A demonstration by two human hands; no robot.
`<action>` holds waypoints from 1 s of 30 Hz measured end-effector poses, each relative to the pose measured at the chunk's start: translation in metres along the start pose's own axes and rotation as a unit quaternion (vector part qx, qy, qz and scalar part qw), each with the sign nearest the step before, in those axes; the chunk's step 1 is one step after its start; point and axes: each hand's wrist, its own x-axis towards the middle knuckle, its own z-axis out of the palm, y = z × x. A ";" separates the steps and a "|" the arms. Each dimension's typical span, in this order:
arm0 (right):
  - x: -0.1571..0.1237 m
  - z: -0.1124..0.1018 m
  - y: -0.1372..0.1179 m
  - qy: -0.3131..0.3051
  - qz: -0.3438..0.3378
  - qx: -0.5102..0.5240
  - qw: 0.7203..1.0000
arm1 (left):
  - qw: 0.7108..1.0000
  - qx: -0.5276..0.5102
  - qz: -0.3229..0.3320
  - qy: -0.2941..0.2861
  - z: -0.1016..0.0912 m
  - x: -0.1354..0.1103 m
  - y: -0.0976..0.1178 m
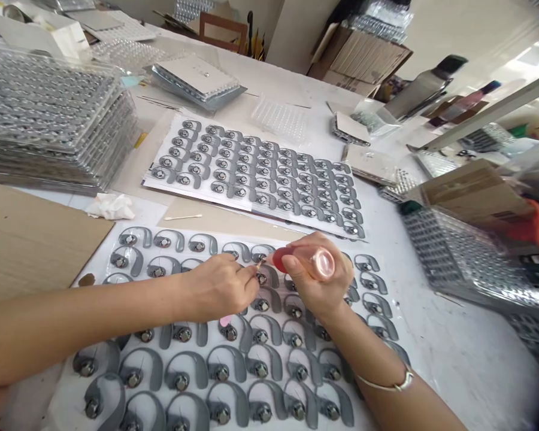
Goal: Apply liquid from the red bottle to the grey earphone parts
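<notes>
My right hand (326, 278) is wrapped round a small squeeze bottle (303, 262), reddish and translucent, its narrow tip pointing left and down. Close to that tip, my left hand (222, 287) is closed in a pinch over the parts; what lies between its fingers is too small to make out. A pink bit (226, 321) shows under the left palm. Below both hands lies a white sheet set with rows of grey hook-shaped earphone parts (260, 362), each with a round metallic piece and thin wires. Some parts are hidden by my hands and forearms.
Behind lies a second sheet of similar earphone parts (263, 170). A cotton swab (183, 217) and crumpled tissue (111, 206) lie between. Stacked clear trays (49, 120) stand left, more trays (458, 251) right. Brown cardboard (31, 239) covers the left edge.
</notes>
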 end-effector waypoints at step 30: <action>-0.001 0.002 0.004 0.024 -0.024 0.029 0.999 | 1.000 -0.006 -0.003 -0.001 -0.002 0.000 -0.002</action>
